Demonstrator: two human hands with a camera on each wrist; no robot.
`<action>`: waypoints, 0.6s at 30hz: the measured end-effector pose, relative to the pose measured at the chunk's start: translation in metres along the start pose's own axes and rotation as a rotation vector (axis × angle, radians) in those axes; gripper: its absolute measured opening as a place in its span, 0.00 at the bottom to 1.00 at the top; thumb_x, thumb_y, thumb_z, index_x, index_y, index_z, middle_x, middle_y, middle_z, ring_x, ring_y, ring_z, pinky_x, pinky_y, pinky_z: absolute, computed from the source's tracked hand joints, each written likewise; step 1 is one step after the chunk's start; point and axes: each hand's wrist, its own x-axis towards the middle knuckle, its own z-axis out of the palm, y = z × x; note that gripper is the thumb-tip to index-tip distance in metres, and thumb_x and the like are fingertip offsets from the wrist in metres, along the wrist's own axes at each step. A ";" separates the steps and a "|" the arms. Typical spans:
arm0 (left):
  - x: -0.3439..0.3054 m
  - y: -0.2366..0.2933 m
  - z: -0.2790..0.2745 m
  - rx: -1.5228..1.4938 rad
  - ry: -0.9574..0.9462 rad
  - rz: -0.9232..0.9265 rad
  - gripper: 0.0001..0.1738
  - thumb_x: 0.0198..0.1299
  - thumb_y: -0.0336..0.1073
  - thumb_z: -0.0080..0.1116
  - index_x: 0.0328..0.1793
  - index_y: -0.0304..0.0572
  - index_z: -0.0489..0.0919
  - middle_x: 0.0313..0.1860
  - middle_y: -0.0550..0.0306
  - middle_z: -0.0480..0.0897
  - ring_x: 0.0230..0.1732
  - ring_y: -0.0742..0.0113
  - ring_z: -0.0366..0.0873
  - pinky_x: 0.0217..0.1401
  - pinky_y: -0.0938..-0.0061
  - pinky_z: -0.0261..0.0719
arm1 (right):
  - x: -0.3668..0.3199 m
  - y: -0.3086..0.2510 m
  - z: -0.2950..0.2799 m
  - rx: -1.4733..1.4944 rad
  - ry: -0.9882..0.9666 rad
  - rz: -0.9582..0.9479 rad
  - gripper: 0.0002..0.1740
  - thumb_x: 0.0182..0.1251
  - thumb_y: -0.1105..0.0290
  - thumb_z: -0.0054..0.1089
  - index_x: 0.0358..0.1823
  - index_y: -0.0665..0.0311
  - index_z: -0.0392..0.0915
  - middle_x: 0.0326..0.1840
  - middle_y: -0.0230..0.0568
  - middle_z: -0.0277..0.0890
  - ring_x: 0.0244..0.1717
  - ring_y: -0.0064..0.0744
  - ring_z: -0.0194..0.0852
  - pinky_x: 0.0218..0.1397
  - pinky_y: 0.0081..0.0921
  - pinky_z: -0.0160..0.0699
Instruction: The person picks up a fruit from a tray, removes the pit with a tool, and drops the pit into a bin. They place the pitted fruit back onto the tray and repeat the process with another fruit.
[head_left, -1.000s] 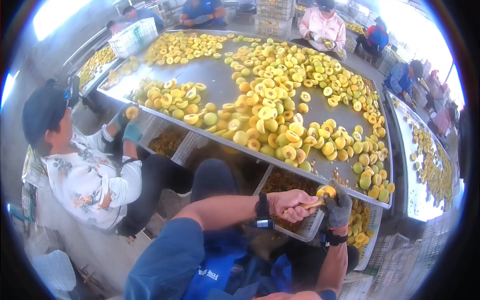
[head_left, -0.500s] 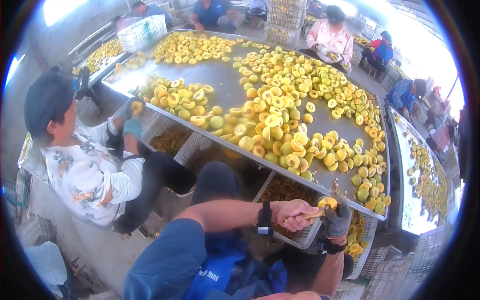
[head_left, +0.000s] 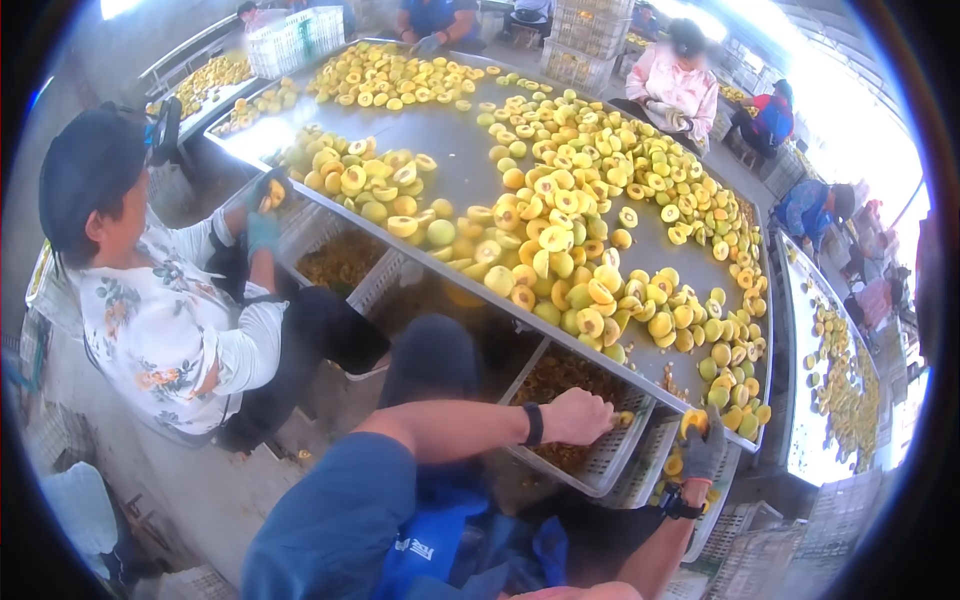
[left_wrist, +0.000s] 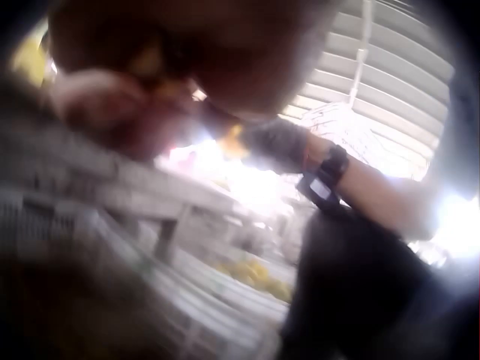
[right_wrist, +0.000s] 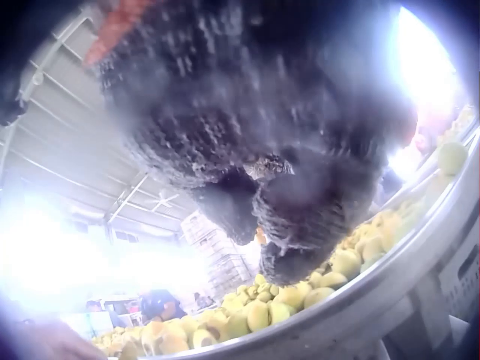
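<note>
1. The left hand (head_left: pixel 580 415) had its fingers curled round a tool (head_left: pixel 624 418) over the crate (head_left: pixel 608 458).
2. The gloved right hand (head_left: pixel 705 452) clamped a peach half (head_left: pixel 693 421) below the table's (head_left: pixel 450 170) near right corner.

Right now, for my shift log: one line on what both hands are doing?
left hand: grips tool over crate | right hand: gloved, holds fruit half by table edge | table: heaped with halved fruit
</note>
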 end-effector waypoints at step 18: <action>0.004 -0.013 0.003 -0.226 0.087 -0.319 0.26 0.69 0.53 0.58 0.35 0.35 0.89 0.32 0.35 0.88 0.38 0.38 0.89 0.45 0.49 0.87 | -0.030 0.168 -0.149 -0.112 -0.086 0.729 0.37 0.58 0.83 0.60 0.74 0.66 0.75 0.56 0.51 0.84 0.29 0.40 0.87 0.20 0.31 0.85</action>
